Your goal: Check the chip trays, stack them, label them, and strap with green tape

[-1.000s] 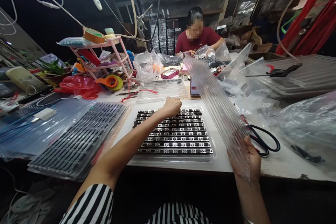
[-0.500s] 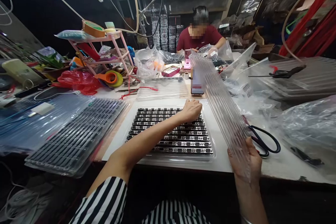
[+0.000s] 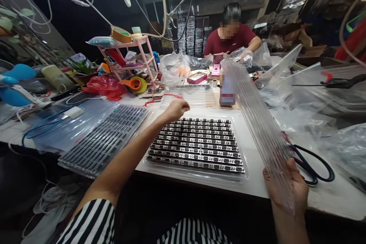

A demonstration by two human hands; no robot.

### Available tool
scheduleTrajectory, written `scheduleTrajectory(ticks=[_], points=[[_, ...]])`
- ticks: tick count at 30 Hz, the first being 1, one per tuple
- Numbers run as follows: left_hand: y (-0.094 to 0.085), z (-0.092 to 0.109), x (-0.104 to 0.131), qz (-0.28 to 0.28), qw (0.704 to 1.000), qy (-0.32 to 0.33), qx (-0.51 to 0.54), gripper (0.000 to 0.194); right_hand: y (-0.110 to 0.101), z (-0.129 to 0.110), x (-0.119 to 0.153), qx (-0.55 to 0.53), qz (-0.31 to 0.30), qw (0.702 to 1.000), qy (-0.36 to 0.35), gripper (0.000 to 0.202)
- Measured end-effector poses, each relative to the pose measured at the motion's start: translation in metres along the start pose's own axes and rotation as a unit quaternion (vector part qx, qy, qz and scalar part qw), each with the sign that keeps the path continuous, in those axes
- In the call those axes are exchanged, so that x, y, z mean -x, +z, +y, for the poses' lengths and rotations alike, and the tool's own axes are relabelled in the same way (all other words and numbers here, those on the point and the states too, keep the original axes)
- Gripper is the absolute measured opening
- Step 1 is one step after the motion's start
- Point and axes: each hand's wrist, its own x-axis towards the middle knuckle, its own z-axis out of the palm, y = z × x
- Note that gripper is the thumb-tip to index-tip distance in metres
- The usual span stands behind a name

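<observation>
Rows of metal connector strips point(image 3: 197, 146) fill a clear plastic tray point(image 3: 246, 171) on the white table. Above the tray's far left corner is my left hand point(image 3: 177, 110), its fingers curled together; whether anything small is between them cannot be made out. On the right, my right hand point(image 3: 288, 185) grips the near end of a clear ribbed plastic tray point(image 3: 260, 122), which stands on edge and slants away beside the filled one. Left of my forearm lies a stack of filled trays point(image 3: 105, 137) with dark strips.
A phone point(image 3: 227, 89) stands behind the filled tray, near an empty ribbed tray point(image 3: 191, 95). Dark-handled scissors point(image 3: 317, 164) lie at the right. A pink rack point(image 3: 148, 57), plastic bags point(image 3: 300, 114) and a person point(image 3: 228, 38) in a red shirt are farther back.
My left hand has moved left, from the far right of the connector rows to the far left corner, and is raised. My right hand still holds the ribbed tray. The view has turned slightly left.
</observation>
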Motion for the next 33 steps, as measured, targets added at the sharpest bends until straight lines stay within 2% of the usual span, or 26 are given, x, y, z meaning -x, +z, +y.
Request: scheduleTrajectory(ticks=[2, 4, 6, 9, 12, 15, 20, 27, 33], points=[[-0.011, -0.035, 0.016, 0.018, 0.999, -0.041, -0.006, 0.021, 0.001, 0.0, 0.001, 0.003, 0.014, 1.0, -0.003, 0.027], [-0.015, -0.062, 0.03, 0.025, 0.997, -0.068, -0.013, 0.02, 0.003, 0.001, 0.001, -0.001, 0.019, 1.0, -0.002, 0.03], [-0.011, -0.081, 0.04, 0.019, 0.997, -0.076, -0.018, 0.018, 0.005, 0.001, 0.002, -0.005, 0.015, 1.0, 0.0, 0.031], [0.002, -0.095, 0.046, 0.004, 0.997, -0.068, -0.032, 0.014, 0.012, 0.0, 0.003, 0.0, 0.036, 0.999, 0.008, 0.032], [0.012, -0.103, 0.046, -0.012, 0.997, -0.054, -0.055, 0.017, 0.02, -0.001, 0.006, 0.013, 0.086, 0.996, 0.025, 0.035], [0.016, -0.11, 0.044, -0.029, 0.997, -0.034, -0.069, 0.02, 0.026, -0.001, 0.008, 0.023, 0.098, 0.995, 0.021, 0.036], [0.018, -0.115, 0.042, -0.036, 0.997, 0.0, -0.065, 0.019, 0.024, 0.001, 0.009, 0.024, 0.072, 0.997, 0.0, 0.036], [0.022, -0.115, 0.05, -0.005, 1.0, 0.021, -0.021, 0.016, 0.014, 0.002, 0.006, 0.036, 0.015, 0.999, -0.013, 0.032], [0.024, -0.118, 0.052, 0.011, 0.999, 0.04, 0.019, 0.017, 0.019, 0.002, 0.007, 0.025, 0.019, 1.0, 0.004, 0.035]])
